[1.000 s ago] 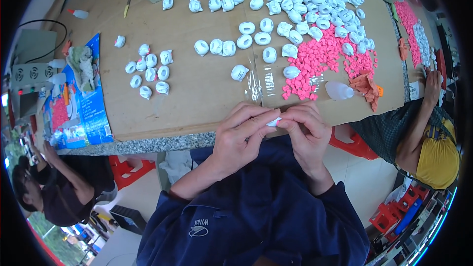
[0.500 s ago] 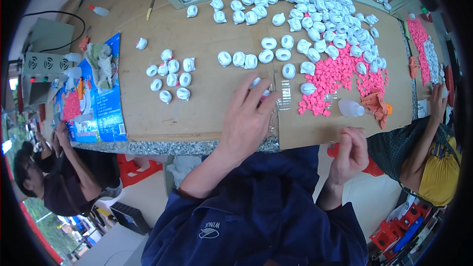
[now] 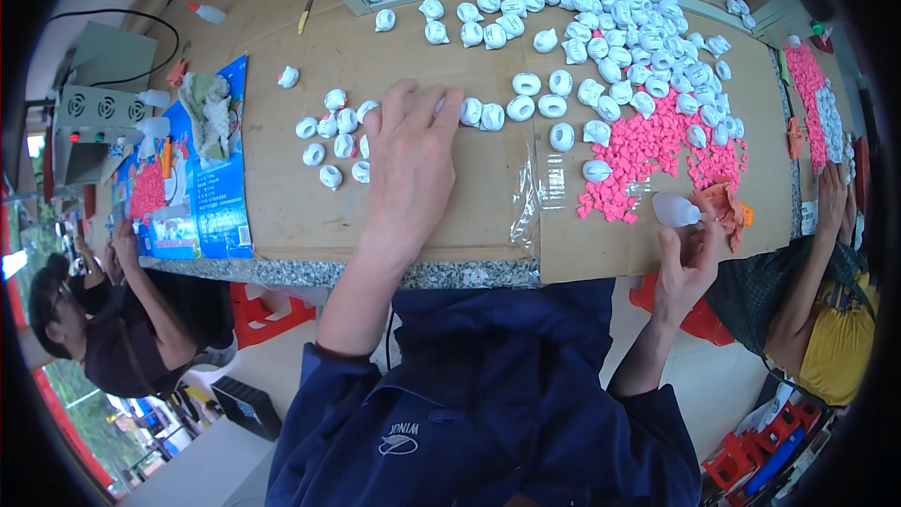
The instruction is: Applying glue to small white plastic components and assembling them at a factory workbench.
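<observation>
My left hand [image 3: 410, 164] is over the cardboard with fingers stretched and apart. It reaches between a cluster of small round white pieces [image 3: 328, 126] with bits of pink and a short row of white ring-like pieces [image 3: 492, 116]. Its fingertips partly cover a piece at the row's left end; what lies under the palm is hidden. On the right, my right hand [image 3: 690, 268] has thumb and fingers apart just below a small translucent squeeze bottle [image 3: 674, 210]. The bottle lies beside a crumpled orange cloth [image 3: 725, 205]. Its fingertips are close to the bottle's nozzle; contact is unclear.
Many white pieces [image 3: 638, 14] heap at the back right, beside small pink pieces [image 3: 624, 164]. A yellow knife [image 3: 307, 11] lies back left, near a blue printed sheet [image 3: 211, 188]. Other people work at both sides. The granite table edge [image 3: 450, 274] runs before me.
My left hand has moved left from the table's middle, and the white and pink piece at its fingers no longer shows. My right hand has risen to the bottle, its pinched fingers now apart.
</observation>
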### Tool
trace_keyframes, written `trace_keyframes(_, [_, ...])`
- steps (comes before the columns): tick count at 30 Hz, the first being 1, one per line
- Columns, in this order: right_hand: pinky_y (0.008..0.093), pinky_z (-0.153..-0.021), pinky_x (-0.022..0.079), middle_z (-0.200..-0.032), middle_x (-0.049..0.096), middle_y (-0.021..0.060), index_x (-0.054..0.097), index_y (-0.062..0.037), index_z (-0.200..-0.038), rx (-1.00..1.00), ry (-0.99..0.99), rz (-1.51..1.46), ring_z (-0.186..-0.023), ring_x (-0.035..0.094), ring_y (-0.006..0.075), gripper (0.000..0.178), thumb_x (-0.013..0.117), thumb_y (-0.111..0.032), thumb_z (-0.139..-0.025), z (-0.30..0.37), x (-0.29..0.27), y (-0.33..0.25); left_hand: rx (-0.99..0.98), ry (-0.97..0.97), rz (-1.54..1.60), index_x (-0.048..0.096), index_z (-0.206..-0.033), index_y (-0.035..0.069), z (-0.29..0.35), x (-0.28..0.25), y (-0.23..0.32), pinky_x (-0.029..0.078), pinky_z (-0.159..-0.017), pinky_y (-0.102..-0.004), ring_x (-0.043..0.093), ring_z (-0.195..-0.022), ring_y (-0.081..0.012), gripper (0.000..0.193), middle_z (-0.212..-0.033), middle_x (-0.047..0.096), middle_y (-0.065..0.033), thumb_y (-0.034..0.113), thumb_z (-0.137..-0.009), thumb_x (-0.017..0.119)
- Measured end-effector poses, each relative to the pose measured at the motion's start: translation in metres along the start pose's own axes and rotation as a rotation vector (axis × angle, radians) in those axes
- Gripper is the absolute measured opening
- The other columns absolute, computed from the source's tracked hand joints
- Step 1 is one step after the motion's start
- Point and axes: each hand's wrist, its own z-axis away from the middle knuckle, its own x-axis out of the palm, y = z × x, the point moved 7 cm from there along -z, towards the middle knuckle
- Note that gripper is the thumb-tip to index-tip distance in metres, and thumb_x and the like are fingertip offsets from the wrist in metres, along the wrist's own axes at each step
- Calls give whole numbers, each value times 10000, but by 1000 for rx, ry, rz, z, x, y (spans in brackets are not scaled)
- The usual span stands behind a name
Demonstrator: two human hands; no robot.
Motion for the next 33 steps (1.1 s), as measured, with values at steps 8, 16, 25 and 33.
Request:
trace_keyframes(8, [340,-899,427,-1107,555,195,416,36,-1188,74,-111,-493,-990,560,210,345,444,21,-844,4,9,-29,-458,-47,1585,536,-1044,-21,51,14,18,477,-781,-294,566,-924,-181,290,-1135,529,-112,-112,-772,575])
trace_keyframes(16, [230,-594,354,-806,574,83,531,55,-1092,-74,-438,-455,-685,465,112,457,682,-207,-750,17,23,-63,-559,-163,2019,510,-925,0,74,48,37,490,-815,-308,572,-982,-199,172,-1081,509,-105,-74,-786,581])
trace_keyframes(25, [243,-535,353,-700,571,63,636,41,-939,127,-414,-537,-604,475,133,445,795,-205,-604,21,31,-59,-410,-156,1853,557,-1018,-55,71,39,43,506,-844,-308,569,-1001,-197,286,-1084,536,-144,-151,-750,578])
trace_keyframes(33, [237,-524,339,-689,562,55,640,43,-945,106,-451,-508,-593,468,124,413,773,-190,-631,20,33,-61,-457,-240,1840,569,-971,-64,73,36,45,526,-814,-302,582,-990,-208,234,-1121,540,-168,-143,-751,588])
